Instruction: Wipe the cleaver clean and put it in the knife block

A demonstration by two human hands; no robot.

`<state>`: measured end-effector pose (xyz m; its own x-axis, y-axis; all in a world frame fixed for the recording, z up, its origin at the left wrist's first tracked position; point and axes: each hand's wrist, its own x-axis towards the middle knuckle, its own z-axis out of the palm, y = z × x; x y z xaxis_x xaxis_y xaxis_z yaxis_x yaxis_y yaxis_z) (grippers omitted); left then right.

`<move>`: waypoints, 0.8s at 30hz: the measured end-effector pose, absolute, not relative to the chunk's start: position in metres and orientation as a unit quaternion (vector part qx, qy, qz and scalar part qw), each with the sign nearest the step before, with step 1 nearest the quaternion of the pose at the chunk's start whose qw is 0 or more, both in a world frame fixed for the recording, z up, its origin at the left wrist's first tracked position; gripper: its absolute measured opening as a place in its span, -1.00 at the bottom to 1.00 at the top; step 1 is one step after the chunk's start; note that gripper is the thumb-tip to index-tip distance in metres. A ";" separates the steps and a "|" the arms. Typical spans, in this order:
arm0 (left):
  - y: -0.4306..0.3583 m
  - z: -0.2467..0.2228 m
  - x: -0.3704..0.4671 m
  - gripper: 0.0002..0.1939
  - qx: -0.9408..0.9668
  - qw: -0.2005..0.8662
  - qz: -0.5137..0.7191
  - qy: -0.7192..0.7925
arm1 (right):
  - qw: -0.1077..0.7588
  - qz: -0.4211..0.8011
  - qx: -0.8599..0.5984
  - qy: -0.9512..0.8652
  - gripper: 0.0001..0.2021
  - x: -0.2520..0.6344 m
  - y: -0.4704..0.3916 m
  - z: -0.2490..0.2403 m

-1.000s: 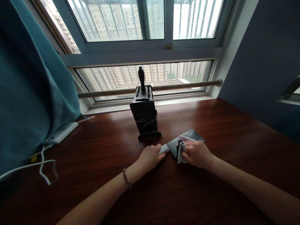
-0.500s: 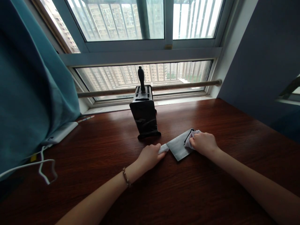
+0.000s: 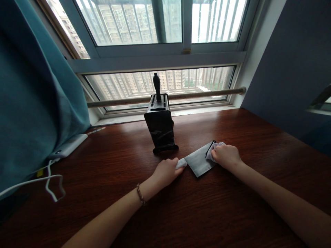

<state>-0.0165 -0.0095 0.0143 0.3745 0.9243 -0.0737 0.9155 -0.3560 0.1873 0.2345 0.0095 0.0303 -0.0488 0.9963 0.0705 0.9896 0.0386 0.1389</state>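
My left hand point(image 3: 165, 171) is closed around the handle end of a cleaver point(image 3: 198, 162). Something white, either the handle itself or a wrap on it, shows past my thumb and fingers. The broad grey blade points right, low over the brown table. At the blade's far right end, my right hand point(image 3: 228, 156) grips a crumpled pale cloth or tissue point(image 3: 211, 154) and presses it against the metal. A dark strip runs along the blade beside the cloth; I cannot tell whether it is a shadow or an edge. My right fingertips are partly hidden in the cloth.
Beyond my hands stands a black knife block point(image 3: 160, 129) with one dark-handled knife point(image 3: 157, 86) upright in it. A white power strip point(image 3: 71, 146) and white cable point(image 3: 49, 177) lie left by a teal curtain point(image 3: 38, 86). A window with a rail point(image 3: 201, 93) backs the wooden table point(image 3: 124, 144).
My right hand and the cloth have slid slightly right along the blade's end. My left hand still grips the handle; the whole view has shifted a little.
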 end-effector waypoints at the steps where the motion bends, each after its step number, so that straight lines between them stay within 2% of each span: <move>1: -0.009 0.014 -0.017 -0.69 0.822 0.100 0.021 0.560 | 0.018 0.080 0.691 0.718 -0.60 0.236 0.011 0.029; 15: -0.011 0.019 -0.016 -0.68 0.825 0.099 0.010 0.556 | 0.027 0.133 0.642 0.755 -0.61 0.242 0.022 0.002; 18: -0.011 0.019 -0.016 -0.69 0.826 0.102 0.013 0.554 | -0.022 0.121 0.582 0.804 -0.66 0.237 0.018 -0.003; 20: -0.011 0.019 -0.016 -0.69 0.828 0.103 0.016 0.551 | -0.090 0.087 0.493 0.861 -0.64 0.233 0.013 -0.005; 22: -0.011 0.019 -0.015 -0.70 0.828 0.104 0.015 0.551 | -0.151 0.015 0.391 0.908 -0.60 0.227 0.005 -0.005; 24: -0.011 0.019 -0.015 -0.71 0.826 0.100 0.010 0.554 | -0.175 -0.068 0.303 0.934 -0.58 0.220 -0.003 -0.003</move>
<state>-0.0151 -0.0110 0.0191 0.3861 0.9177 -0.0937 0.9135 -0.3663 0.1773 0.2204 -0.0029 -0.0031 -0.7545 0.5904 0.2865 0.5426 0.8068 -0.2337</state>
